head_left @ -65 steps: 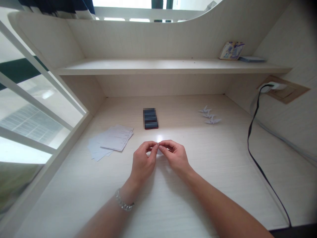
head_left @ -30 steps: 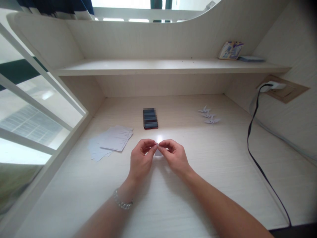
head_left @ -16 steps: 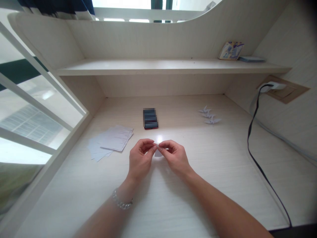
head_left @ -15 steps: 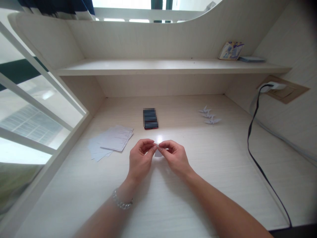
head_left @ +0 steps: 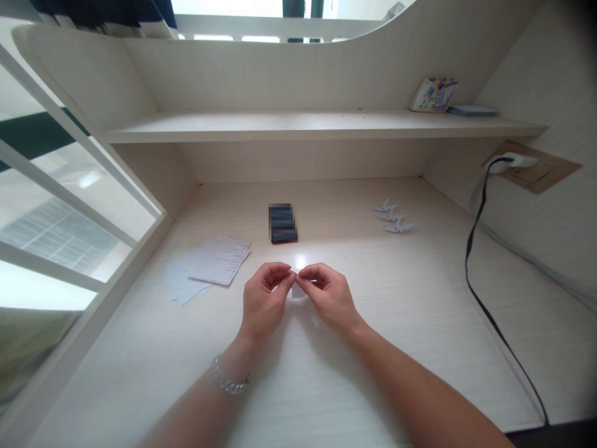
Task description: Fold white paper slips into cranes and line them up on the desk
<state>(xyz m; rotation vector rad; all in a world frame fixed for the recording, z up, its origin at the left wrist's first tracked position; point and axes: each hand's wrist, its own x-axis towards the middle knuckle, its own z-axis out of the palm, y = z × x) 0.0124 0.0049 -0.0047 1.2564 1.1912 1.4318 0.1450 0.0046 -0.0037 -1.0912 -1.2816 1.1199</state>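
Note:
A small folded piece of white paper [head_left: 297, 290] is pinched between the fingertips of both my hands, just above the middle of the pale desk [head_left: 420, 323]. My left hand [head_left: 263, 305], with a bead bracelet on its wrist, grips the paper's left side with thumb and forefinger. My right hand [head_left: 329, 297] grips the right side the same way. Most of the paper is hidden behind the fingers.
A loose stack of white paper sheets [head_left: 208, 264] lies to the left. A dark phone [head_left: 282, 223] lies behind my hands. Three small folded paper cranes [head_left: 394, 218] sit at the back right. A black cable [head_left: 485, 274] runs from a wall socket [head_left: 513, 163] down the right side.
My fingertips have worked the paper slightly; a little more of its lower edge now shows between my hands. The hands stay in the same spot.

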